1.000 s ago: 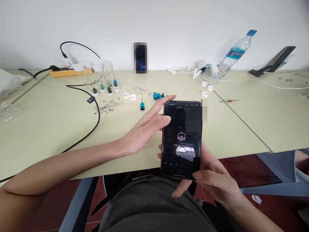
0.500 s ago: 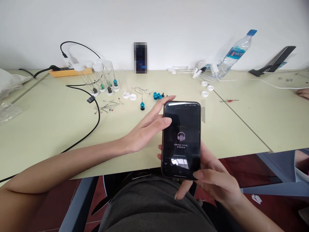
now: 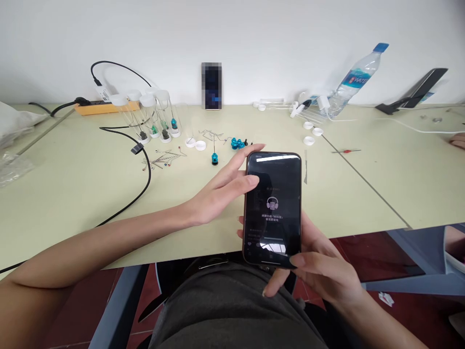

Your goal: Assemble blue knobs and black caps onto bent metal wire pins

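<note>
A dark-screened smartphone (image 3: 274, 198) is held upright between both my hands, above the table's front edge. A headphone icon and a few lines of text show on its screen. My left hand (image 3: 228, 194) grips the upper left side, thumb at the screen's edge and fingers reaching behind the top. Around the lower right corner, my right hand (image 3: 327, 269) supports it, with the thumb by the bottom corner and some fingertips showing past the left side. Just beyond the phone lie several small blue metal parts (image 3: 238, 143) and one blue piece with a thin rod (image 3: 214, 158).
Capped clear tubes (image 3: 165, 114) stand at the back left near an orange power strip (image 3: 105, 108). Thin metal pins (image 3: 165, 157) lie scattered by a black cable (image 3: 149, 174). A water bottle (image 3: 358, 80) leans at the wall. Another person's hand (image 3: 457, 140) rests at the right edge.
Both hands keep the same hold on the phone. Its lower end has risen very slightly in view; otherwise the scene looks the same.
</note>
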A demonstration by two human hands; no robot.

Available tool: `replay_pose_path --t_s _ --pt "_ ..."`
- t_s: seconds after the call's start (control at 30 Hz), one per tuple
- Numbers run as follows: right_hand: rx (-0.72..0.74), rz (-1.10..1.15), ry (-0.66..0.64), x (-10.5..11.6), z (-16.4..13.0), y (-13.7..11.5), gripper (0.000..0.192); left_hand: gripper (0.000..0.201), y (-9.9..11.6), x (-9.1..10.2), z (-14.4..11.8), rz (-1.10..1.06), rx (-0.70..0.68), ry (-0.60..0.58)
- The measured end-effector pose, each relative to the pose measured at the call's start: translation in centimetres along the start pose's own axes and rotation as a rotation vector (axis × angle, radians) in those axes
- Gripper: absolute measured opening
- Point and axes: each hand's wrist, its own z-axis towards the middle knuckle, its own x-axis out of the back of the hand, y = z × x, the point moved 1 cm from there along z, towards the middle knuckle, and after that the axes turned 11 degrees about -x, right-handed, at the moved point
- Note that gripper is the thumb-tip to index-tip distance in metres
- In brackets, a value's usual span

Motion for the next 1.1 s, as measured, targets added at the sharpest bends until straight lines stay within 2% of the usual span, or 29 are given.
replay_pose_path --t_s 0.63,1.1 --pt "-0.016 -0.051 0.052 0.0 -0.1 -0.1 0.093 0.056 0.3 0.0 0.0 0.028 0.027 0.008" --pt "0.041 0.002 -0.051 0.0 0.1 0.0 0.094 0.057 1.2 -0.8 -0.4 0.021 0.022 -0.021"
